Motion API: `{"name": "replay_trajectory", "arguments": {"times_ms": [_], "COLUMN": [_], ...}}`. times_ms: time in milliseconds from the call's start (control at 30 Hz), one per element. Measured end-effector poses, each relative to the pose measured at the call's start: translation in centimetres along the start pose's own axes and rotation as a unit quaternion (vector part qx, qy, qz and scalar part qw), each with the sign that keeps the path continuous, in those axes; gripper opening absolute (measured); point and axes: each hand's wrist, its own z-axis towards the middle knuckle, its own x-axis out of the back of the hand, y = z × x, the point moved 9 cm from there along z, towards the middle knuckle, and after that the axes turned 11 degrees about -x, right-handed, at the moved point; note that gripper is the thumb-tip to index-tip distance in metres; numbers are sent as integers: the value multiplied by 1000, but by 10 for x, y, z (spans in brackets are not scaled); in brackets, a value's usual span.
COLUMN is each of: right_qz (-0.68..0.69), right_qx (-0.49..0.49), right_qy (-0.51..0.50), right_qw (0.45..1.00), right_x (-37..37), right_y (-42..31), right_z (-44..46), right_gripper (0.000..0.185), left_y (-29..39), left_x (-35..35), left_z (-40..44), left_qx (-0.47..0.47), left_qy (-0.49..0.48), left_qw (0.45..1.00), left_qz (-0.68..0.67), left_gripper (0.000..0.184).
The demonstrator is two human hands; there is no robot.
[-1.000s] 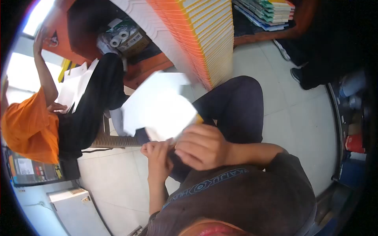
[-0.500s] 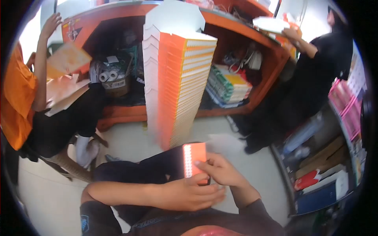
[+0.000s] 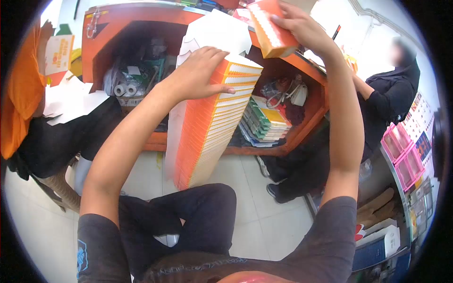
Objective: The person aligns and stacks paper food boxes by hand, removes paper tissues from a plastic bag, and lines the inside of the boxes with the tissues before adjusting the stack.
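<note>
Right hand (image 3: 304, 29) now higher, half-closed around orange box (image 3: 273, 37)

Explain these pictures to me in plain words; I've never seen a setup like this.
There is no machine here: a person works with two bare hands. One head-worn camera, looking forward and down, takes every picture. The right hand holds an orange box up in the air. The left hand lies over the upper part of a tall orange-and-white stack, apparently nested paper cartons. Behind it, an orange cabinet holds white rolls and a pile of green, white and yellow packs. Two other people are nearby, one in orange, one in black.
</note>
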Motion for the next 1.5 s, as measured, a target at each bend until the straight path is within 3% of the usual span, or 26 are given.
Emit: {"name": "replay_trajectory", "arguments": {"times_ms": [33, 100, 167, 267, 367, 400, 500, 533, 633, 700, 767, 800, 900, 1000, 1100, 1200, 1300, 1400, 1500], "right_qz": [17, -67, -24, -28, 11, 30, 50, 18, -162, -202, -226, -222, -226, -212, -205, -165, -186, -212, -208], "right_qx": [41, 94, 8, -5, 50, 18, 36, 34, 79, 110, 130, 192, 192, 127, 64, 78, 114, 146, 65], "right_qy": [-54, -9, -81, -125, -249, -207, -267, -198, -132, -144, -125, -62, -19, -28, -100, -69, -18, -6, -97], "right_qw": [998, 993, 996, 992, 967, 978, 962, 979, 975, 962, 957, 954, 955, 969, 972, 981, 976, 966, 971], "right_x": [-14, -26, -37, -45, -87, -88, -126, -121, -129, -143, -155, -154, -152, -149, -152, -149, -151, -154, -151], "right_y": [31, 54, 42, 21, 29, 35, 51, 41, 23, 16, 20, 21, 24, 14, 5, 6, 10, 11, 1], "right_z": [57, 100, 95, 90, 115, 113, 133, 118, 104, 104, 108, 109, 110, 97, 87, 87, 90, 86, 67], "right_gripper": [62, 65, 65, 58, 58, 54, 53, 52, 53, 51, 50, 49, 50, 47, 41, 33, 32, 32, 38], "left_y": [-3, -4, -3, 1, 8, 10, 8, 8, 8, 10, 7, 6, 3, 0, 2, -2, 7, 2, -5], "left_x": [-2, -6, -6, 0, 5, 7, 10, 10, 12, 15, 13, 11, 17, 12, 8, 2, 10, 4, 3], "left_z": [0, -1, -3, -5, -6, -6, -8, -7, -5, -6, -7, -8, -10, -9, -8, -9, -4, -8, -16], "left_qx": [15, 45, 49, 45, 29, 22, 58, 58, 57, 54, 67, 73, 96, 97, 85, 87, 54, 70, 73], "left_qy": [-9, -28, -22, -18, 22, 43, 76, 85, 100, 92, 91, 91, 172, 156, 149, 166, 159, 180, 198], "left_qw": [1000, 998, 998, 999, 999, 999, 995, 995, 993, 994, 993, 993, 980, 982, 984, 977, 984, 973, 967], "left_qz": [-4, -14, -14, -4, 14, 20, -5, -14, -9, 30, 17, 10, -36, -35, -39, -100, -58, -125, -142], "left_gripper": [78, 71, 66, 62, 57, 55, 48, 46, 40, 36, 40, 42, 58, 70, 71, 70, 71, 69, 65]}}
